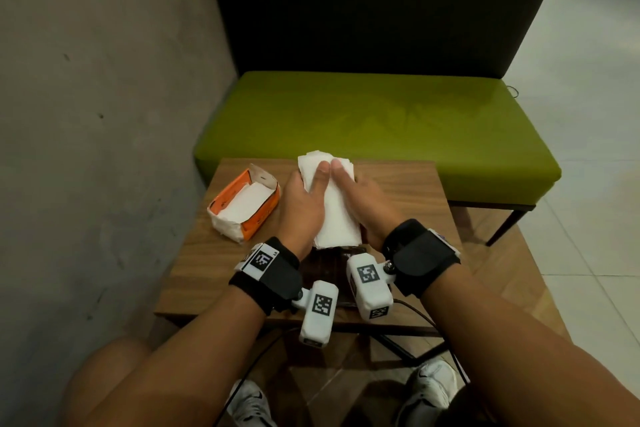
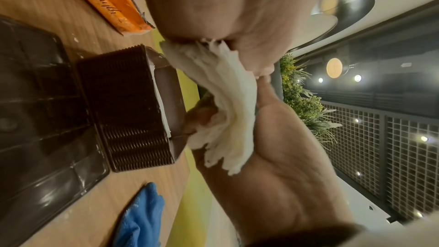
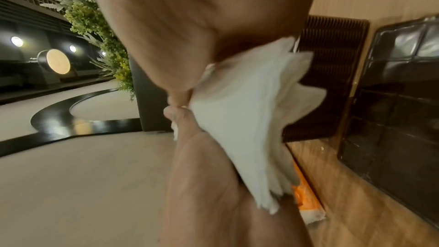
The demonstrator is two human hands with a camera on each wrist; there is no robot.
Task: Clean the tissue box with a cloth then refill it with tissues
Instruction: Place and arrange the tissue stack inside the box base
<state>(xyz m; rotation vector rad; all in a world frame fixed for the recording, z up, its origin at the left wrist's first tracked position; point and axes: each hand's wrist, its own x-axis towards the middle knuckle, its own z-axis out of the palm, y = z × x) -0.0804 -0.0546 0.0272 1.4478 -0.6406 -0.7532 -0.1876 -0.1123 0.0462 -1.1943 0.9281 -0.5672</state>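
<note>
Both hands hold one thick stack of white tissues (image 1: 336, 215) over the middle of the small wooden table (image 1: 408, 184). My left hand (image 1: 304, 201) grips its left side and my right hand (image 1: 362, 201) its right side, thumbs on top and nearly touching. In the left wrist view the tissue stack (image 2: 228, 100) hangs just above the open top of the dark brown ribbed tissue box (image 2: 130, 110). The box's dark lid (image 2: 35, 119) lies flat beside it. In the head view the box is almost hidden under the stack. A blue cloth (image 2: 140, 219) lies on the table.
An opened orange tissue pack (image 1: 242, 208) with white tissues inside sits at the table's left side. A green bench (image 1: 381, 121) with a dark backrest stands right behind the table. A grey wall (image 1: 104, 114) runs along the left. My knees and shoes are below the front edge.
</note>
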